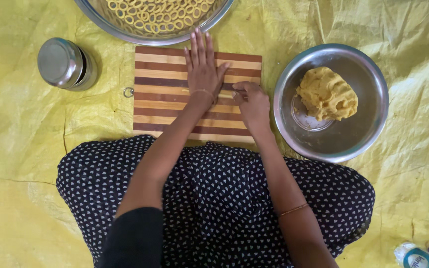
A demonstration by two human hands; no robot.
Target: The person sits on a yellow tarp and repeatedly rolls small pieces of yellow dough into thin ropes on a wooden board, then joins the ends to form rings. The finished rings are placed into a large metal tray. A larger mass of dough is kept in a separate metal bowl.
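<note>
Dough (228,94) in the form of a thin pale strand lies across the middle of a striped wooden cutting board (160,94), most of it covered by the two hands so that only a short length shows between them. The left hand (203,72) rests flat on the board with palm down and fingers extended and close together, pointing away from the person; it grasps nothing and simply presses on the strand beneath the heel of the palm. The right hand (252,103) sits just beside it, fingers curled inward and pinched narrowly on the near end of the strand. The board lies on a yellow plastic sheet (21,149) directly in front of the seated person's lap, which is covered by dark cloth with a small white pattern (214,198). To the right of the board, near but apart from it, stands a round steel bowl (368,129) holding a lump of yellow dough (326,93) set toward its far side. Beyond the board's far edge a large steel tray (100,22) holds many small ring-shaped pieces (155,12) of the same pale colour. To the left, well apart from the board, a lidded steel container (65,63) lies tilted on the sheet. A plastic bottle (415,258) is partly visible at the lower right corner.
</note>
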